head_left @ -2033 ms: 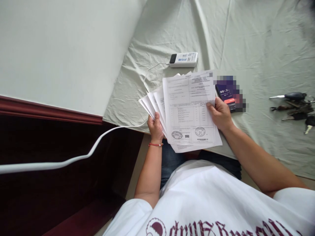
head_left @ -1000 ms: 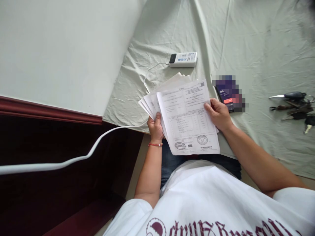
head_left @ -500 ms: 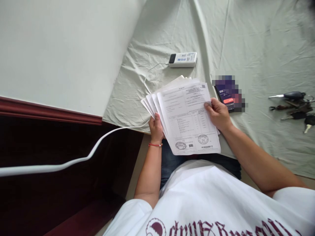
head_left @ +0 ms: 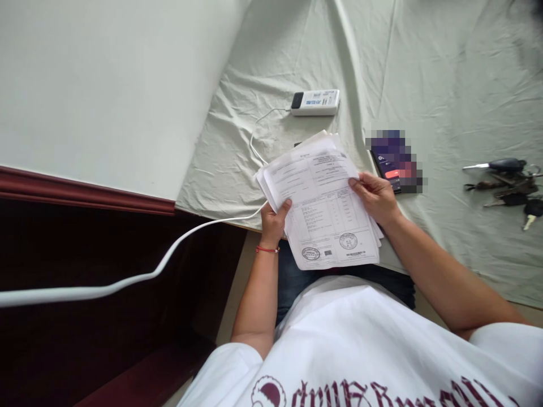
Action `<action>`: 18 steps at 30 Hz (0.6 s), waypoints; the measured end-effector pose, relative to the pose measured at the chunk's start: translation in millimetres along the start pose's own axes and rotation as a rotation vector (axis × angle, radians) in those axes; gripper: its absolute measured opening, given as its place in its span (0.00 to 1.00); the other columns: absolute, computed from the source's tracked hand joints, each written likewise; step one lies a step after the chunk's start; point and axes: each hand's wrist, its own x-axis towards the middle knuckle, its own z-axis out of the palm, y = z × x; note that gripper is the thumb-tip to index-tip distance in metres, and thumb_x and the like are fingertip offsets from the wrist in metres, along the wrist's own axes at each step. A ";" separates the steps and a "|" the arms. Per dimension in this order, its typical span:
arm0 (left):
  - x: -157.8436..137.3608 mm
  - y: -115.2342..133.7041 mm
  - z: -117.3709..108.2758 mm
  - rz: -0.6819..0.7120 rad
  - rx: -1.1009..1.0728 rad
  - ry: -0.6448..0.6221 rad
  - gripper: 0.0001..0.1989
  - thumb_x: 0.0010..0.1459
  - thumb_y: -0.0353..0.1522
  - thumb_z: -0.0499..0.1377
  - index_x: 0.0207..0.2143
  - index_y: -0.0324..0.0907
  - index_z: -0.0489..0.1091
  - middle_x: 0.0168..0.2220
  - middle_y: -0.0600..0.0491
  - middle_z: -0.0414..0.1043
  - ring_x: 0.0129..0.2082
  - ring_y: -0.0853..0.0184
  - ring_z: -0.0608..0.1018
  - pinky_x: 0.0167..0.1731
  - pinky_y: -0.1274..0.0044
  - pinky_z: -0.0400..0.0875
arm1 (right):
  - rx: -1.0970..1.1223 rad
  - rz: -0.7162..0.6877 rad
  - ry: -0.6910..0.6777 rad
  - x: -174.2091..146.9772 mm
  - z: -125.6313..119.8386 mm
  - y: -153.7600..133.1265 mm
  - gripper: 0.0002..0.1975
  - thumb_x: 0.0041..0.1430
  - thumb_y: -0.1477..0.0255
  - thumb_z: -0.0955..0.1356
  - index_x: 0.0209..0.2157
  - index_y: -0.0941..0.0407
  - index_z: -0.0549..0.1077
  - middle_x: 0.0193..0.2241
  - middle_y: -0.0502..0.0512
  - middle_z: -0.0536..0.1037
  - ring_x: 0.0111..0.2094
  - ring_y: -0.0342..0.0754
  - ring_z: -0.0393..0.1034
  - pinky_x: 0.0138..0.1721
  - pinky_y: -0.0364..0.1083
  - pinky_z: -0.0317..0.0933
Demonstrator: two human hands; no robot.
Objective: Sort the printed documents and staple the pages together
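Note:
A stack of printed papers is held over the table's front edge, its top sheet bearing a table of text and two round stamps near the bottom. My left hand grips the stack's left edge, thumb on top of the front sheet and fingers hidden beneath. On the opposite side, my right hand pinches the right edge between thumb and fingers. The sheets overlap closely, with a few edges showing at the top left and lower right.
On the greenish tablecloth lie a white power bank with a cable nearby, a phone with a lit screen, and a bunch of keys. A dark object's corner shows behind the papers. A white wall or panel stands at left.
The fanned sheets on the left have come closer together. My left thumb has moved right onto the top sheet, and the stack's upper part has tilted slightly.

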 end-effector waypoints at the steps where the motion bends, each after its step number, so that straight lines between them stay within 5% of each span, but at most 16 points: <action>1: 0.2 1.0 0.6 -0.003 -0.023 0.020 0.25 0.50 0.45 0.79 0.46 0.43 0.85 0.49 0.44 0.87 0.55 0.49 0.86 0.59 0.58 0.81 | 0.018 0.002 -0.004 0.5 -0.3 -0.2 0.22 0.57 0.47 0.79 0.38 0.50 0.78 0.29 0.47 0.79 0.28 0.45 0.73 0.29 0.45 0.68; 6: 3.2 12.3 3.4 -0.017 -0.181 0.134 0.32 0.43 0.46 0.82 0.50 0.43 0.84 0.53 0.45 0.86 0.62 0.47 0.82 0.68 0.58 0.74 | 0.147 0.150 -0.075 -1.3 -1.4 -13.0 0.33 0.52 0.53 0.83 0.54 0.48 0.73 0.33 0.45 0.82 0.32 0.46 0.78 0.30 0.43 0.72; 12: 2.3 25.4 8.0 -0.013 -0.327 0.085 0.35 0.50 0.52 0.77 0.58 0.49 0.81 0.64 0.46 0.79 0.73 0.48 0.72 0.72 0.59 0.69 | 0.177 0.428 -0.387 -10.9 -1.3 -30.2 0.27 0.50 0.58 0.84 0.49 0.53 0.83 0.42 0.55 0.88 0.37 0.54 0.84 0.38 0.50 0.79; 18: -15.8 27.9 3.4 -0.089 -0.252 -0.005 0.34 0.40 0.47 0.83 0.50 0.46 0.83 0.55 0.44 0.85 0.66 0.46 0.79 0.69 0.56 0.73 | 0.115 0.361 -0.281 -12.0 2.2 -38.6 0.20 0.47 0.58 0.85 0.39 0.53 0.87 0.35 0.53 0.87 0.31 0.51 0.82 0.34 0.50 0.78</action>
